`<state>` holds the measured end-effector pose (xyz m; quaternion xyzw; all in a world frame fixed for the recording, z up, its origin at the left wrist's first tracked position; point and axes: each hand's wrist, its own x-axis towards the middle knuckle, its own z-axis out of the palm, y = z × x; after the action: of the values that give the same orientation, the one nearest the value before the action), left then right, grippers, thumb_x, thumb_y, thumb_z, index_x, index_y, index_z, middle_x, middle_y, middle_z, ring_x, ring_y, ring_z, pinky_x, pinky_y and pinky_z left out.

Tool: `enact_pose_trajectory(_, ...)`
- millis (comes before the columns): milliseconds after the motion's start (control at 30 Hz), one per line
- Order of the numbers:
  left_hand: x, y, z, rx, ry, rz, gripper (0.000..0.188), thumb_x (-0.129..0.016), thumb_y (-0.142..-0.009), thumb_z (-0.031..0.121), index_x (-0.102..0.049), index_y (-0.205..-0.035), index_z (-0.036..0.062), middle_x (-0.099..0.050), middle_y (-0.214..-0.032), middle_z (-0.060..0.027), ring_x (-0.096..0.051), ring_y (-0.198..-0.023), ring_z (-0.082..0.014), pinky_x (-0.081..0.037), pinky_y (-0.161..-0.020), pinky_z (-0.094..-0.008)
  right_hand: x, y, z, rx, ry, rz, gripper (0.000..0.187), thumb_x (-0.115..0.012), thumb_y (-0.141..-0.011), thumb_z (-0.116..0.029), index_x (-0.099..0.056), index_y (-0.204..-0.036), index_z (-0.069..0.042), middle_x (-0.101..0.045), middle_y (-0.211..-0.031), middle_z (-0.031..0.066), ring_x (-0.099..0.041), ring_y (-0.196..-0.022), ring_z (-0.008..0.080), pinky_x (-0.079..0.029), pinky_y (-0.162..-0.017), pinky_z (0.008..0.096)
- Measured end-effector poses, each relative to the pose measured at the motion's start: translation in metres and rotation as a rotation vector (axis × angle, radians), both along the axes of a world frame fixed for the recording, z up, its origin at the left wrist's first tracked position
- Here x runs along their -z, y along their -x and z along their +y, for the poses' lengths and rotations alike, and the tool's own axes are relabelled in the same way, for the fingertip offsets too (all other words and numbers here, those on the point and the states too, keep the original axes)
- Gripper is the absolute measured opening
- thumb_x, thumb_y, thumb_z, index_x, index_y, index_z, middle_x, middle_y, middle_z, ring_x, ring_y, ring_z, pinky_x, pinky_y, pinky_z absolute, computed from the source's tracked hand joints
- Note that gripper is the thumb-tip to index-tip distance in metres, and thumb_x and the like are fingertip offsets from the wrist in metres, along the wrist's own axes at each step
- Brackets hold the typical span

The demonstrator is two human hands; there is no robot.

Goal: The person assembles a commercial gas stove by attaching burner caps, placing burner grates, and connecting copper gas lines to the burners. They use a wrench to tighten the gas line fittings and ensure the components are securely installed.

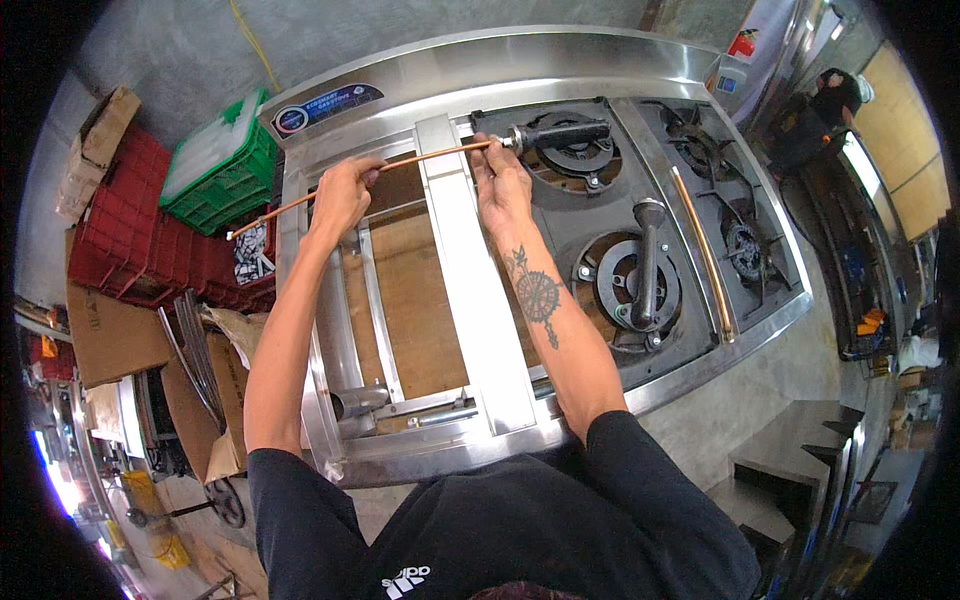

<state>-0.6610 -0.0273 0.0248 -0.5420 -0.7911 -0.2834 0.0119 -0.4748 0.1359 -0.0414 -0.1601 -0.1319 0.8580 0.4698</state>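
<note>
A thin copper tube (430, 156) slants across the left half of a stainless steel gas stove (460, 60). Around its middle my left hand (343, 193) is closed, and the tube's far-left end juts past the stove's side. My right hand (500, 183) pinches the other end, beside the metal fitting on the black stem of the rear burner (565, 133). Whether tube and fitting touch is hard to tell. Under my hands runs a wide steel strip (465, 230) over an open frame with brown board below. A second black burner (650, 270) sits nearer me.
Copper-coloured rods (705, 260) lie on the stove's right part, near more black burners (743, 250). A green crate (220, 170), red crates (120, 230) and cardboard (105, 320) stand at left. At far right is another person (835, 95); steel pieces (790, 450) stand lower right.
</note>
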Motion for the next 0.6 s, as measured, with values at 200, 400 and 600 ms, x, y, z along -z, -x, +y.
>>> enact_pose_trajectory(200, 0.0046, 0.0053, -0.0004, 0.042, -0.013, -0.011, 0.043, -0.054, -0.085, -0.01, -0.078, -0.118, 0.005, -0.074, -0.098, -0.0213, -0.072, -0.094, -0.0377, -0.055, -0.088, -0.0452, 0.0024, -0.0028, -0.0017, -0.028, 0.023, 0.025, 0.029, -0.067, -0.104, -0.009, -0.058, -0.129, 0.002, -0.067, -0.13, 0.0174, -0.064, -0.113, 0.0205, -0.061, -0.102, 0.0268)
enact_pose_trajectory(400, 0.0087, 0.0036, -0.0028, 0.063, -0.049, -0.05, 0.046, -0.053, -0.083, -0.012, -0.078, -0.118, 0.005, -0.073, -0.098, -0.022, -0.073, -0.092, -0.0359, -0.056, -0.086, -0.0448, 0.0038, -0.0007, -0.0014, -0.026, 0.017, 0.06, 0.023, -0.07, -0.103, -0.011, -0.064, -0.122, 0.001, -0.069, -0.123, 0.0147, -0.066, -0.109, 0.0196, -0.061, -0.099, 0.0279)
enact_pose_trajectory(600, 0.007, 0.0037, -0.0025, 0.041, -0.024, -0.114, 0.05, -0.049, -0.08, -0.014, -0.076, -0.119, 0.0022, -0.075, -0.104, -0.0212, -0.074, -0.098, -0.0308, -0.056, -0.091, -0.0385, 0.0067, 0.0017, -0.0002, -0.013, 0.045, 0.075, 0.019, -0.07, -0.103, -0.008, -0.064, -0.118, 0.001, -0.068, -0.125, 0.0158, -0.065, -0.111, 0.0202, -0.061, -0.102, 0.027)
